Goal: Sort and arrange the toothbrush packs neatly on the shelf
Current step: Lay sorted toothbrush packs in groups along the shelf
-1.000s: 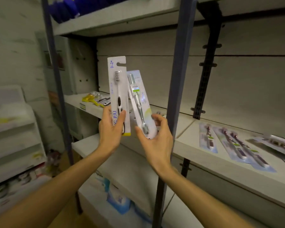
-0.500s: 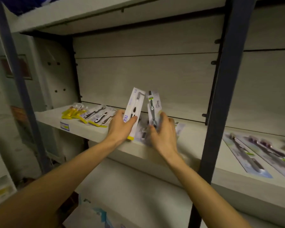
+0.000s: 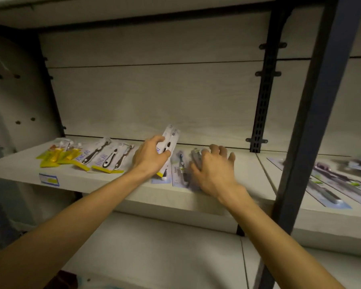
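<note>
The pale wood-grain shelf board (image 3: pixel 227 203) is the landmark, crossed at its right by a dark blue metal upright (image 3: pixel 313 113). Lying flat on the shelf toward its left end is a fanned row of white-and-yellow carded toothbrush packs (image 3: pixel 104 158), with smaller yellow packs (image 3: pixel 54 156) at the far left of that row; beyond the upright, blurred blue-backed packs (image 3: pixel 329 184) lie on the shelf's right section. Near the middle of the shelf the left hand (image 3: pixel 149 158) grips a white card toothbrush pack with a yellow bottom edge (image 3: pixel 168 146), fingers and thumb wrapped round its lower half, the pack tilted up off the board. Just right of it the right hand (image 3: pixel 214 174) lies with fingers spread over a grey-blue blister pack (image 3: pixel 195 159), apparently pressing it down beside another flat blue pack (image 3: pixel 180 170); whether it grips it I cannot tell. The step looks like laying down and sorting by type. Next, the white pack likely belongs leftward with its matching row, squared to the shelf's front edge.
</note>
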Available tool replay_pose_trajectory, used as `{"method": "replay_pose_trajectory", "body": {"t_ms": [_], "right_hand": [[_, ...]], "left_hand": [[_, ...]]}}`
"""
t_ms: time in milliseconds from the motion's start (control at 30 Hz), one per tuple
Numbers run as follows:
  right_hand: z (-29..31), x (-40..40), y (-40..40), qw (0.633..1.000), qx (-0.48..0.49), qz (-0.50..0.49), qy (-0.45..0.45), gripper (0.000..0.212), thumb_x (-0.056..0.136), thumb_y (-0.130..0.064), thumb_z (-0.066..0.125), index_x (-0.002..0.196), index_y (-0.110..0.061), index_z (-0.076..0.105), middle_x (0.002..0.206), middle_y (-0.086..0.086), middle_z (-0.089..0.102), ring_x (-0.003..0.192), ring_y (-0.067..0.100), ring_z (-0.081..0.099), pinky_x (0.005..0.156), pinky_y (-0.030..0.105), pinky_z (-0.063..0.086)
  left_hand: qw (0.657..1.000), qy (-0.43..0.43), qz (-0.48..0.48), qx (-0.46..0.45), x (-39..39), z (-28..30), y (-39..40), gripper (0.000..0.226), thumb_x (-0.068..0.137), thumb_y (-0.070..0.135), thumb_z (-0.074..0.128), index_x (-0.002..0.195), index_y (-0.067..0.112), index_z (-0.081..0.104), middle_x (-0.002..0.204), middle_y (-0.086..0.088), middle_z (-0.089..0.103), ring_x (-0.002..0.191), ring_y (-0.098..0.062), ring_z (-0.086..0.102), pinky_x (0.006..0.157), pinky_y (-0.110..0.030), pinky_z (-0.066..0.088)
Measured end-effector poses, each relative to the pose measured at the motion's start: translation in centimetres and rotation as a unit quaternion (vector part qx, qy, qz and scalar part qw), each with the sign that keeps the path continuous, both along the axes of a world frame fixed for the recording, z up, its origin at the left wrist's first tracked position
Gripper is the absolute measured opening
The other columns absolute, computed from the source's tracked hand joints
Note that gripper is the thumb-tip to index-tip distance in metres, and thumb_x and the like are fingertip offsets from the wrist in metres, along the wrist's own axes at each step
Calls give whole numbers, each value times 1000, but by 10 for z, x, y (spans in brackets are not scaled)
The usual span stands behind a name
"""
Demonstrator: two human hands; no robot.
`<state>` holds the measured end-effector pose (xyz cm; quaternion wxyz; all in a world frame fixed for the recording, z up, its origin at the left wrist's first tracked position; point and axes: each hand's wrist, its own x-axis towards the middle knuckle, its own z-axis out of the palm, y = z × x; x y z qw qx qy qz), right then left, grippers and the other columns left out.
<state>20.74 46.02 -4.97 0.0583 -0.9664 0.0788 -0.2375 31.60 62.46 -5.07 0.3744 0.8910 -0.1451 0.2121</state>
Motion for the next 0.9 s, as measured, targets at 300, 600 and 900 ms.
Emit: {"method": "replay_pose_trajectory", "body": {"t_ms": [300,600,900], "right_hand": [[8,74,110,992,32,118,41,46,96,-45,50,132,-18,57,140,9,52,130,30,43,105,43,37],[-2,106,177,984,46,125,116,44,96,-48,50,129,-21,60,135,9,58,123,28,51,104,46,43],[-10,117,187,986,81,96,107,40,94,-52,45,115,-26,67,115,3,66,103,23,60,86,42,53]], "left_hand": [[980,-77,17,182,35,22,109,37,86,38,64,121,28,65,119,1,60,110,-24,57,80,-32,43],[974,1,51,222,69,29,183,37,88,37,62,122,22,69,129,-7,61,119,-30,56,89,-37,47],[946,34,17,322,93,15,194,57,96,63,39,126,21,61,134,-12,57,124,-34,47,96,-44,39]]}}
